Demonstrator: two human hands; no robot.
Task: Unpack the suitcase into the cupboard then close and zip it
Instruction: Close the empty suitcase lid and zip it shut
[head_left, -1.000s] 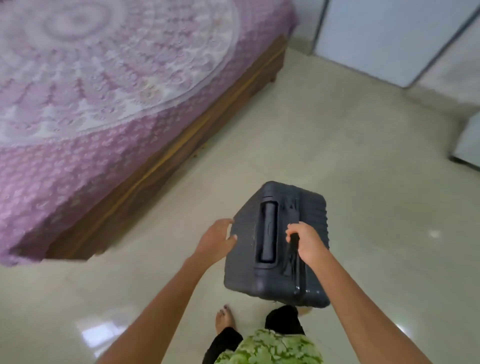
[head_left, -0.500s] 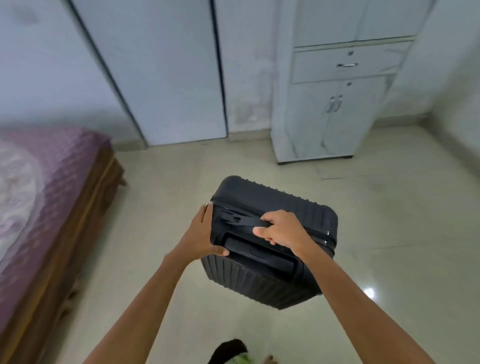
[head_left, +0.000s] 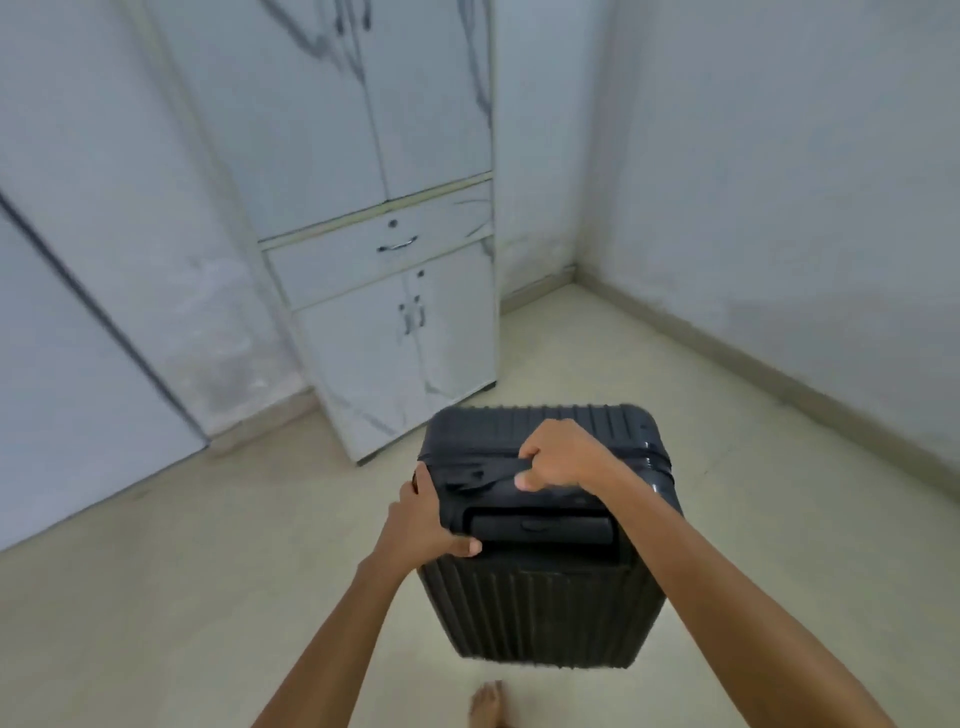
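Observation:
A dark grey ribbed hard-shell suitcase (head_left: 540, 613) is closed, upright and appears held just above the floor in front of me. My right hand (head_left: 558, 457) grips the carry handle on its top. My left hand (head_left: 423, 514) holds the suitcase's top left corner, fingers down the side and thumb over the top by the recessed pull handle. The white marble-patterned cupboard (head_left: 374, 270) stands just behind the suitcase against the wall, with its upper doors, drawer and lower doors all closed.
A white wall (head_left: 779, 208) runs along the right, meeting the cupboard's wall in a corner. A pale door panel (head_left: 67, 389) is at the left. Beige tiled floor (head_left: 182, 597) spreads around me. My bare foot (head_left: 488, 704) is below the suitcase.
I have turned right and come closer to the cupboard with the suitcase carried in both hands. The bed has dropped out of view. Both grips stay the same.

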